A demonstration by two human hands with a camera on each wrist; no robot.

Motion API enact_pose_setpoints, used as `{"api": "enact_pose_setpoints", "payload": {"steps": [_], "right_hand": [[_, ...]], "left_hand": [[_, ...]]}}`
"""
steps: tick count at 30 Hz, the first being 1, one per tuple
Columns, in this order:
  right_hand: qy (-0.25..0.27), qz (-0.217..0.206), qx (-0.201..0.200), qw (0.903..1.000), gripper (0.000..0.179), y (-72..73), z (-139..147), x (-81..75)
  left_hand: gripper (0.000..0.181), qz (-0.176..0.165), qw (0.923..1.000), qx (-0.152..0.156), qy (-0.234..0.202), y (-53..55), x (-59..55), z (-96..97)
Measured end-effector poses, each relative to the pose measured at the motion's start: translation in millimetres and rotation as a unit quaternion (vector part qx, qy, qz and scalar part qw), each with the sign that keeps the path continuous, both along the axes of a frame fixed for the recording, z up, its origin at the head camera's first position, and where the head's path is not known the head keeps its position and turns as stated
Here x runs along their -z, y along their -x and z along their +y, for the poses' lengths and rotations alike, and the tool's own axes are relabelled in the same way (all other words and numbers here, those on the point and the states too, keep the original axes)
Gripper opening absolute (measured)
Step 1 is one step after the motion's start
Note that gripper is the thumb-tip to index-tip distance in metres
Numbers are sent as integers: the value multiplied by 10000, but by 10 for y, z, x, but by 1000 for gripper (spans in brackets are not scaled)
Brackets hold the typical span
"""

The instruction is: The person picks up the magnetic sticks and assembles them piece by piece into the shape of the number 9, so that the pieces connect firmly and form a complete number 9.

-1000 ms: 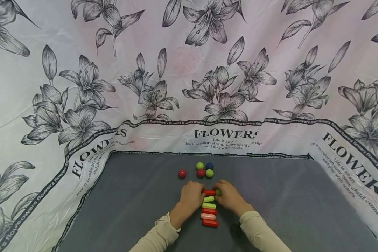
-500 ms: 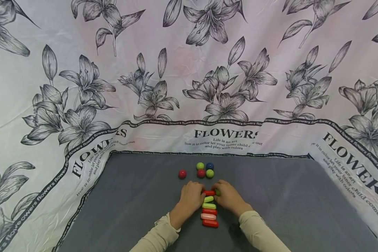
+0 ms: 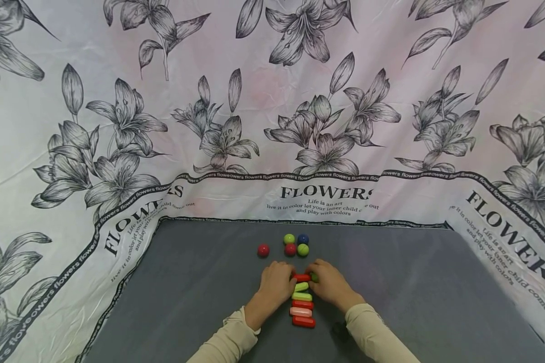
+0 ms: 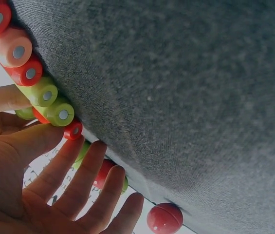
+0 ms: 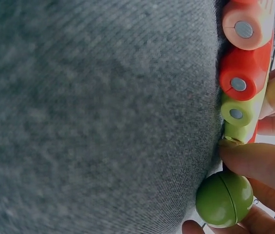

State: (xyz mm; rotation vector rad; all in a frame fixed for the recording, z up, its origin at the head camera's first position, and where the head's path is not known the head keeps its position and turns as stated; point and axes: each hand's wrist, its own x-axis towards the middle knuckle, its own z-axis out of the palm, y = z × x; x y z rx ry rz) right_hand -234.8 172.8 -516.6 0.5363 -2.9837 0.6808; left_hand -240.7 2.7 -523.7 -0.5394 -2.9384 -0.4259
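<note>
In the head view, my left hand [image 3: 277,282] and right hand [image 3: 330,285] face each other across a short red magnetic rod [image 3: 302,278]. The left thumb and index finger pinch its left end, which shows a metal disc in the left wrist view; the other left fingers are spread. At the right end, my right thumb and fingers hold a green ball [image 5: 225,200], partly hidden in the head view. Closer to me, a column of rods lies side by side: two yellow-green rods [image 3: 302,296], a red rod [image 3: 302,304], a pink rod [image 3: 301,312] and another red rod [image 3: 303,321].
Beyond the hands, a yellow-green ball [image 3: 289,239], a blue ball [image 3: 303,239], a red ball [image 3: 290,249] and another yellow-green ball [image 3: 303,250] sit in a cluster. A separate red ball [image 3: 263,250] lies to their left. Flower-printed cloth [image 3: 318,201] borders the grey table [image 3: 200,282].
My right fingers have edged slightly left and cover a little more of the green ball. The left hand, rods and other balls stay put.
</note>
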Motion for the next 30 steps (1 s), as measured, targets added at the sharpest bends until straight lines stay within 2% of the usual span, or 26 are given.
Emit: {"api": "enact_pose_setpoints", "payload": {"steps": [25, 30], "right_hand": [[-63, 89, 6, 9999, 21, 38, 26, 28], [-50, 132, -47, 9999, 21, 32, 25, 30]], "left_hand": [[7, 53, 9999, 45, 119, 9, -29, 16], [17, 198, 9998, -40, 91, 36, -50, -26]]}}
